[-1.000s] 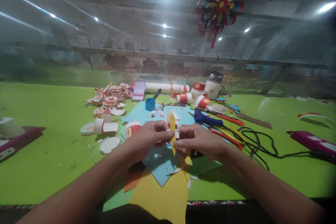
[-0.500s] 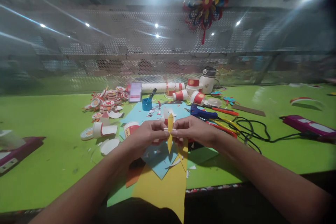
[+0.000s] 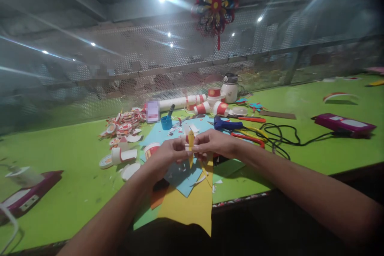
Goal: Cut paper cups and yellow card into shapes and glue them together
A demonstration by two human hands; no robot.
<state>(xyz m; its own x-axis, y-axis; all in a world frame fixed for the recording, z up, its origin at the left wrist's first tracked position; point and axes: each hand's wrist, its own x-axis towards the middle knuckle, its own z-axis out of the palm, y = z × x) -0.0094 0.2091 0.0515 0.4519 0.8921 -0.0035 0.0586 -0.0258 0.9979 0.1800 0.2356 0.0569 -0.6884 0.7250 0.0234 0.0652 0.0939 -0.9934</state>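
My left hand [image 3: 171, 153] is closed in a pinch on a thin white strip [image 3: 188, 148] that crosses a narrow yellow paper cutout [image 3: 191, 138]. My right hand [image 3: 216, 143] pinches the same piece from the other side. The cutout stands upright between the fingertips, pointed at its lower end. Below both hands lie a blue paper sheet [image 3: 187, 184] and a larger yellow sheet [image 3: 189, 210]. Close to the left hand is a red and white paper cup [image 3: 151, 150], partly covered by that hand.
A blue glue gun [image 3: 226, 124], orange-handled scissors [image 3: 252, 140] and a black cord lie to the right, with a purple power strip [image 3: 345, 125] beyond. Paper discs [image 3: 123, 126] are heaped at left. A blue pot [image 3: 167, 122] and white flask [image 3: 229, 88] stand behind.
The camera view has tilted and turned, so the table's things shift across the picture. Both hands keep their pinch on the yellow cutout and white strip.
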